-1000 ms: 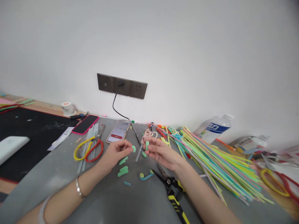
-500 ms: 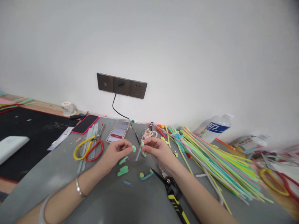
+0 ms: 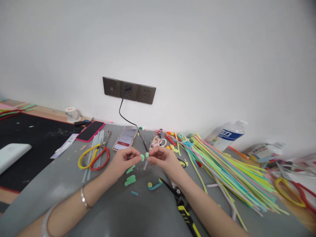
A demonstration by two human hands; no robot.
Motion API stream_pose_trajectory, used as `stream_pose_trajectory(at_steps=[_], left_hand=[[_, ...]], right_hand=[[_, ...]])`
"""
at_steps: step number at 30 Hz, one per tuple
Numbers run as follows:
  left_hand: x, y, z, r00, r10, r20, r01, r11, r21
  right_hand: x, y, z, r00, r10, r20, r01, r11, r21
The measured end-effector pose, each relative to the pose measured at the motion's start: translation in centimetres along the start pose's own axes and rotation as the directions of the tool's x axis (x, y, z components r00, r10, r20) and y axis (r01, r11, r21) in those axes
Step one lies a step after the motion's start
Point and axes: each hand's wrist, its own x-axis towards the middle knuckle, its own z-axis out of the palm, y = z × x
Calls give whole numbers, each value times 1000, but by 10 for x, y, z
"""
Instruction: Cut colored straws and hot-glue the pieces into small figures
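- Pale wall (image 3: 197, 65) is rising behind both grips, carrying a dark socket panel (image 3: 134, 93) above and beyond them; a black cable (image 3: 120, 110) is running from its middle socket down to the space behind the grips.
- Grey surface (image 3: 148, 214) is stretching beneath both grips.
- Left grip (image 3: 126, 160) is pinching a small mint-green piece (image 3: 142, 158) between thumb and finger, and a silver bangle (image 3: 84, 198) is circling the wrist behind it.
- Right grip (image 3: 165, 161) is pinching a second mint-green piece (image 3: 147, 154) at the fingertips, just beside the first, with a narrow gap showing between them.
- Loose green pieces (image 3: 130, 180) are lying on the near side of the left grip, and a short blue piece (image 3: 134, 193) is resting nearer the wearer.
- Curled strip (image 3: 156, 187), blue and yellow, is lying on the near side of the right grip, while black-and-yellow cutters (image 3: 184, 212) are lying partly beneath that arm.
- Red-and-yellow-handled pliers (image 3: 100, 158) are resting left of the left grip, overlapping translucent sticks (image 3: 101, 135).
- Lit phone (image 3: 124, 141) is lying just beyond the left grip; a pink-edged phone (image 3: 90, 131) is lying farther left.
- Colourful stems (image 3: 229, 168) are fanning out right of the right grip, and a white bottle (image 3: 225, 135) is standing behind them.
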Motion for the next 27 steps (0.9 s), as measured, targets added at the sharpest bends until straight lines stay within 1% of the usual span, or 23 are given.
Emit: stream_pose_trajectory(at_steps=[4,12,27], left_hand=[[1,-2,0,999,30,14,-31,999,25],[0,-2,-1,1000,17,-3,-17,1000,25],[0,3,1,1000,12,-24,-11,999,45]], right_hand=[[0,-3,0,999,-42,-13,41,996,-74],[0,0,-2,996,-88,-26,83,983,-164],[-1,2,-1,996,-84,0,82,975,-207]])
